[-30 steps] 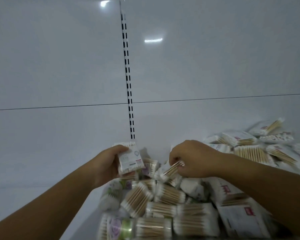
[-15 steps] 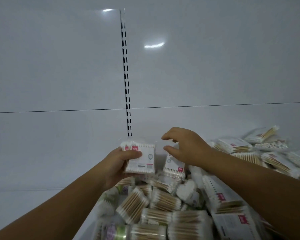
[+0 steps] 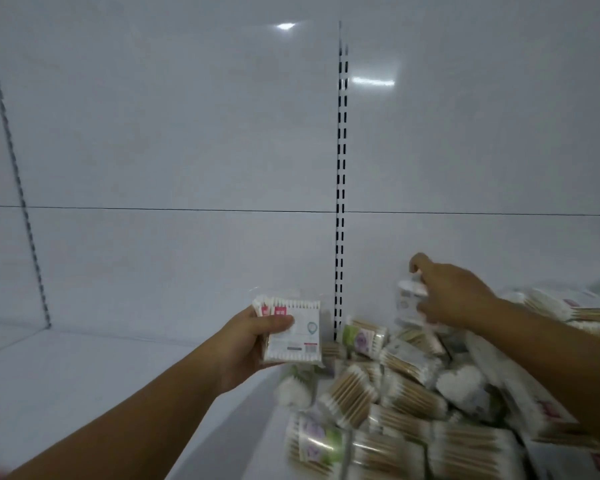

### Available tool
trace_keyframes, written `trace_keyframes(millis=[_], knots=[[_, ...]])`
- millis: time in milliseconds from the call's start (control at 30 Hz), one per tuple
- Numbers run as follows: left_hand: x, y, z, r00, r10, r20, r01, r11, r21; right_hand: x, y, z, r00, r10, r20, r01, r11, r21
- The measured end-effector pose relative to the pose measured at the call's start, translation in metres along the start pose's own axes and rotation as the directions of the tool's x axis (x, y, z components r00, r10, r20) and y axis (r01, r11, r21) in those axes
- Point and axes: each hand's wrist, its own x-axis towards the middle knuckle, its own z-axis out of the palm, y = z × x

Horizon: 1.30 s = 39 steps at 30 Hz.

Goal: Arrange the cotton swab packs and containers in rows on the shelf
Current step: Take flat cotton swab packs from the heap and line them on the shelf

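My left hand grips a small stack of flat white cotton swab packs with red labels, held upright above the shelf. My right hand pinches another white swab pack near the back panel, lifted over the heap. A loose pile of swab packs with wooden sticks covers the right part of the shelf. A heart-shaped white container lies in the pile.
The white back panel has a slotted upright in the middle and another slotted upright at the far left. More packs lie stacked at the far right. The shelf's left half is bare white surface.
The view has swung left. My left hand keeps its packs and now holds them further from the pile. My right hand has picked up a white pack and raised it toward the back panel.
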Motion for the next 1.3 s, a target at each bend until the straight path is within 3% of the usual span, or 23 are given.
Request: trace_keyframes(millis=[67, 133, 200, 300, 400, 600, 867, 1033, 1133, 1300], knots=[[-0.018, 0.008, -0.025, 1.0, 0.02, -0.016, -0.021, 1.0, -0.005, 0.002, -0.029, -0.023, 0.997, 0.007, -0.073, 0.014, 0.962, 0.274], [-0.039, 0.017, -0.055, 0.997, 0.052, -0.059, -0.053, 0.999, -0.009, 0.002, -0.08, -0.041, 0.999, -0.045, -0.03, 0.054, 0.791, 0.609], [-0.063, 0.025, -0.087, 0.991, 0.081, -0.104, -0.082, 0.997, -0.011, -0.002, -0.147, -0.048, 0.982, -0.181, 0.061, 0.066, 0.622, 0.781], [-0.107, 0.034, -0.141, 0.985, 0.101, -0.139, -0.102, 0.995, -0.002, -0.006, -0.255, -0.037, 0.912, -0.398, 0.097, 0.177, 0.597, 0.782], [-0.152, 0.041, -0.203, 0.968, 0.13, -0.213, -0.132, 0.991, 0.006, -0.003, -0.352, -0.021, 0.854, -0.512, 0.092, 0.274, 0.595, 0.756], [-0.217, 0.06, -0.297, 0.915, 0.148, -0.375, -0.174, 0.984, -0.036, 0.009, -0.479, -0.001, 0.788, -0.606, 0.112, 0.305, 0.542, 0.783], [-0.254, 0.08, -0.413, 0.875, 0.14, -0.464, -0.169, 0.986, -0.019, 0.047, -0.603, 0.037, 0.716, -0.682, 0.15, 0.323, 0.515, 0.794], [-0.262, 0.099, -0.506, 0.846, 0.118, -0.519, -0.148, 0.989, -0.017, 0.092, -0.683, 0.059, 0.621, -0.767, 0.165, 0.287, 0.418, 0.862], [-0.261, 0.118, -0.569, 0.811, 0.078, -0.579, -0.112, 0.994, -0.023, 0.126, -0.728, 0.076, 0.575, -0.791, 0.21, 0.252, 0.416, 0.874], [-0.251, 0.142, -0.664, 0.757, 0.044, -0.652, -0.051, 0.999, 0.009, 0.188, -0.797, 0.116, 0.589, -0.773, 0.235, 0.181, 0.41, 0.894]])
